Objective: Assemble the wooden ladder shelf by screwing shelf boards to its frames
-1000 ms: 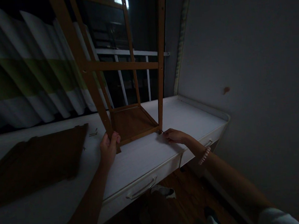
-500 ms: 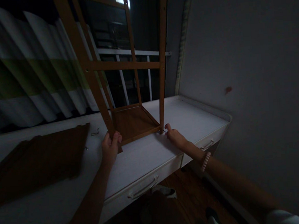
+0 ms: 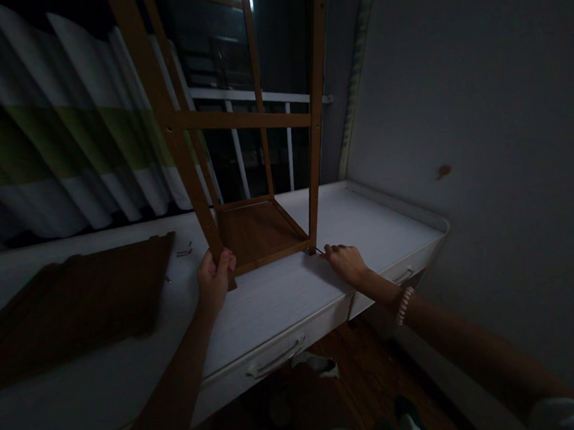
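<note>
A brown wooden shelf frame (image 3: pixel 244 119) stands upright on the white desk, with a wooden panel (image 3: pixel 263 233) fitted as its bottom shelf. My left hand (image 3: pixel 215 277) is closed around the lower end of its front left leg. At the foot of the front right leg, my right hand (image 3: pixel 345 262) has its fingers curled in a grip. From them a thin dark hex key (image 3: pixel 319 250) reaches to the leg; most of it is hidden in the hand.
Loose wooden panels (image 3: pixel 85 300) lie at the left of the white desk (image 3: pixel 274 305), with several small screws (image 3: pixel 184 252) beside them. Behind hang striped curtains (image 3: pixel 77 139) before a dark window with white bars. A wall (image 3: pixel 498 125) closes off the right.
The fingers of my right hand have folded in, and the hand has turned beside the leg. My left hand keeps its hold. The view has shifted slightly.
</note>
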